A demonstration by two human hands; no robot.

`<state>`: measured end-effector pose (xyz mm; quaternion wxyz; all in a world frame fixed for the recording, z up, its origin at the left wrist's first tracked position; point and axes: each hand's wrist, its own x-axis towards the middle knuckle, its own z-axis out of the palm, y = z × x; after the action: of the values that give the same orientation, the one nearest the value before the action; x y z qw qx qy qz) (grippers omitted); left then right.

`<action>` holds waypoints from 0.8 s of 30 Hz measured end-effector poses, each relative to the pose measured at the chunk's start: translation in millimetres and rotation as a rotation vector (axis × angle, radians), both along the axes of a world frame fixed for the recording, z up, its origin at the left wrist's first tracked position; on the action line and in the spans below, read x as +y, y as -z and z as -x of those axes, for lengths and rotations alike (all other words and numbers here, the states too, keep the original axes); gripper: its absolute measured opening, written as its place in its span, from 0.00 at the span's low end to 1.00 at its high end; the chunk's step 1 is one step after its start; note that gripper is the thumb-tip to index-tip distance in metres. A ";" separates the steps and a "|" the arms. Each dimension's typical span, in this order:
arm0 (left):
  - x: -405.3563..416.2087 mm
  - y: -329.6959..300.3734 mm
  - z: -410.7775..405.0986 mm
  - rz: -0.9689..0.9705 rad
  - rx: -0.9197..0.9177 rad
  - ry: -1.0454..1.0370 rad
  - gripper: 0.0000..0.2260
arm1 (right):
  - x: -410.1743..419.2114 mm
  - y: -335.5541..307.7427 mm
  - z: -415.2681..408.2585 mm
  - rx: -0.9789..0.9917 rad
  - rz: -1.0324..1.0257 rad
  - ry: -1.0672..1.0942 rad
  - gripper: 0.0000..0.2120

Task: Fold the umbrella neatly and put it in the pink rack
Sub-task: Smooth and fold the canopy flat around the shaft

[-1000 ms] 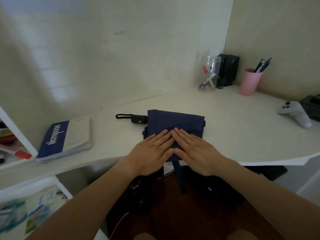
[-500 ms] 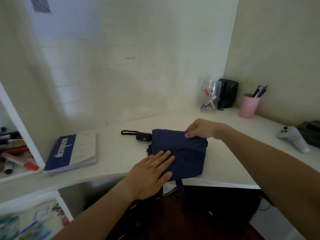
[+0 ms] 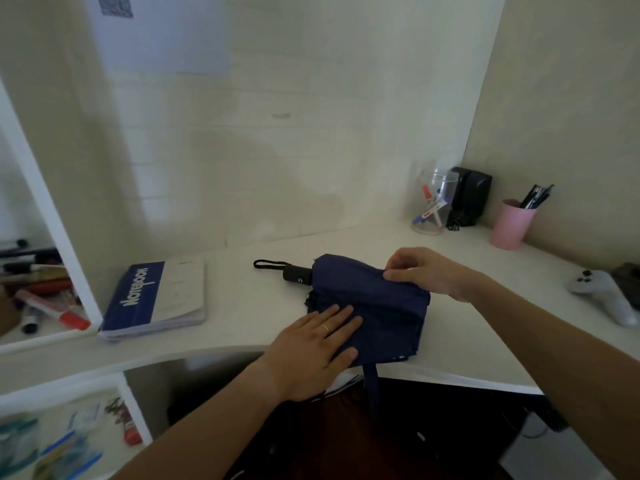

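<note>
A navy blue folding umbrella lies collapsed on the white desk, its black handle and wrist loop pointing left. Its strap hangs over the desk's front edge. My left hand lies flat with fingers spread on the near left part of the fabric. My right hand pinches the far right edge of the fabric between thumb and fingers. No pink rack is in view; a pink cup with pens stands at the back right.
A blue and white notebook lies to the left. A clear jar with markers and a black box stand in the corner. A white game controller rests at the right edge. Shelves with markers are at the left.
My right hand left the near fabric, reached to the umbrella's far right edge and now pinches it. My left hand stays flat on the fabric. The camera tilted upward.
</note>
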<state>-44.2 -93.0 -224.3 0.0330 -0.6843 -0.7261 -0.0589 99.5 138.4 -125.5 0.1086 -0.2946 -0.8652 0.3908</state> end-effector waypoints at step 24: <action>0.4 0.0 -0.4 -0.004 0.002 0.008 0.27 | -49.9 -58.2 -12.6 0.337 -0.013 0.038 0.36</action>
<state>-43.8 -92.7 -224.3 0.0350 -0.6871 -0.7232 -0.0600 112.0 88.5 -67.3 0.2615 -0.2404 -0.8316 0.4268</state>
